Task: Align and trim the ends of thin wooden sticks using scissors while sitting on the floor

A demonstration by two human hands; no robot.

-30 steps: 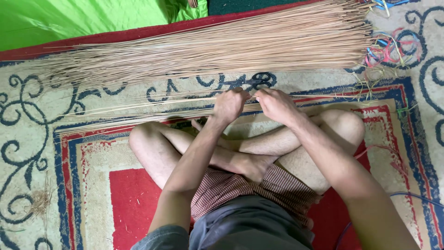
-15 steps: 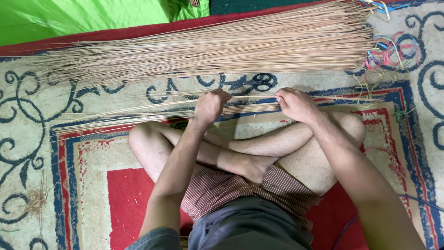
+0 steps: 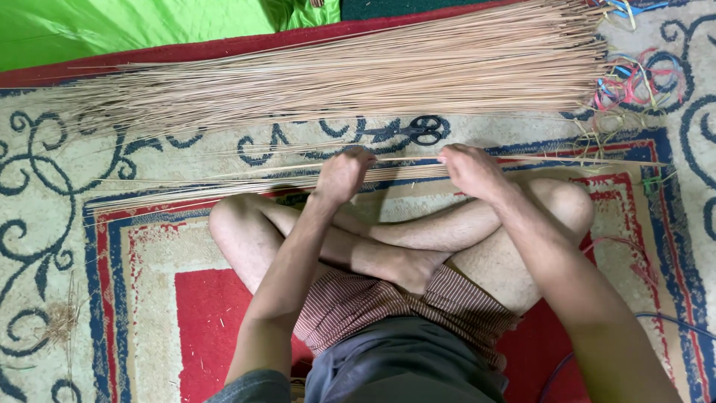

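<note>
The person sits cross-legged on a patterned rug (image 3: pixel 134 298), knees spread, both arms reaching forward. Just past the shins lies a small bundle of thin sticks (image 3: pixel 246 183), already gathered and laid flat on the rug. Its long axis runs left to right across the view, tilted slightly, the finer tips fanning out toward the left and the thicker ends toward the right. The left hand (image 3: pixel 341 175) curls loosely over the bundle, fingers bent down onto it; the right hand (image 3: pixel 468 168) does the same further along, and it seems to pinch one stick, though the grip is hard to tell. Beyond the hands a pair of dark scissors (image 3: pixel 418 130) lies on the rug. Furthest off, the large pile of sticks (image 3: pixel 358 75) lies nearly parallel, far bigger than the sorted bundle, so most of it looks unhandled. Coloured plastic strips (image 3: pixel 634 78) sit at its right end.
</note>
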